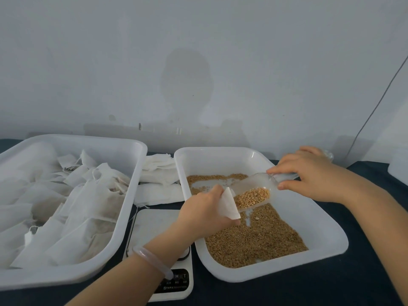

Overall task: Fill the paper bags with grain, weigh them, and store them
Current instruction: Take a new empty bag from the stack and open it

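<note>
My left hand [205, 209] pinches a small white paper bag [228, 204] above the left part of the white grain tray [318, 219]. My right hand [309, 173] grips the handle of a clear plastic scoop [254, 191]. The scoop holds a heap of golden grain [251, 197], and its mouth touches the bag's opening. More grain [256, 239] covers the tray floor. A white digital scale [154, 224] lies between the two trays, partly under my left forearm. The large white tray [123, 217] on the left holds several filled paper bags [72, 208].
A stack of flat white bags [157, 166] lies behind the scale, between the trays. Everything stands on a dark cloth [364, 279] against a pale wall. A thin cable [375, 107] runs down the wall at the right. A white object shows at the right edge.
</note>
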### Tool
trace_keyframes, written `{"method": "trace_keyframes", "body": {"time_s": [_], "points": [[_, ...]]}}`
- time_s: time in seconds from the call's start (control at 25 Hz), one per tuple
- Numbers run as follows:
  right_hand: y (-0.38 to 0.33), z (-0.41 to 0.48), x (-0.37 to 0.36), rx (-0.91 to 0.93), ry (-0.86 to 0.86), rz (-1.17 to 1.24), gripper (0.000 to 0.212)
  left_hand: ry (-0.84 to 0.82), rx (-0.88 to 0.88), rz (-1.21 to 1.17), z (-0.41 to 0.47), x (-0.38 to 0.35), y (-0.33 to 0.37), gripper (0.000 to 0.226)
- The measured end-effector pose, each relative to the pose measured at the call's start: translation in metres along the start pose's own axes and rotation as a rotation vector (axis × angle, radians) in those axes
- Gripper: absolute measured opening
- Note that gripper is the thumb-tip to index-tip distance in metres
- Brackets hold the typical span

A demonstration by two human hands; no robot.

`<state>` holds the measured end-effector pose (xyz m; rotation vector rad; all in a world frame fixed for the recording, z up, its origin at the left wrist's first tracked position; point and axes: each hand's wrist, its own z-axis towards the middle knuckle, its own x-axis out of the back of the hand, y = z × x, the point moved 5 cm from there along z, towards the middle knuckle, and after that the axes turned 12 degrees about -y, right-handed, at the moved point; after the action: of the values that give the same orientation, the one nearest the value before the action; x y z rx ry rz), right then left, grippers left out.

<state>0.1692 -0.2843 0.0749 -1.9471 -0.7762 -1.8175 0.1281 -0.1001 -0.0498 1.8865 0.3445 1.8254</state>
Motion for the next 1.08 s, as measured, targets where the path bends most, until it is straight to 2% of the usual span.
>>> {"method": "trace_keyframes", "body": {"time_s": [0.16,0.32,0.48,0.64,0.8,0.92,1.08], "points": [[-0.013,0.002,0.014,0.01,0.134,-0.098,0.034,0.035,0.042,-0.009,-0.002,-0.002,-0.003,0.065],[-0.022,-0.003,0.023,0.042,0.207,-0.185,0.034,0.059,0.011,-0.075,-0.004,0.001,-0.004,0.062],[-0.018,-0.004,0.03,0.021,0.255,-0.173,0.033,0.073,0.002,-0.174,-0.005,0.001,-0.005,0.063],[0.0,-0.003,0.02,-0.024,0.225,-0.081,0.038,0.049,0.022,-0.328,-0.004,0.002,-0.008,0.057],[0.047,-0.013,0.0,-0.143,0.171,0.259,0.038,0.052,0.035,-0.643,-0.001,0.004,-0.016,0.042],[0.053,-0.008,-0.042,-0.242,0.057,0.163,0.038,0.063,0.012,-0.677,-0.002,0.005,-0.015,0.04],[0.043,0.003,-0.093,-0.213,-0.104,0.108,0.035,0.044,-0.002,-0.611,0.001,0.006,-0.011,0.04]]}}
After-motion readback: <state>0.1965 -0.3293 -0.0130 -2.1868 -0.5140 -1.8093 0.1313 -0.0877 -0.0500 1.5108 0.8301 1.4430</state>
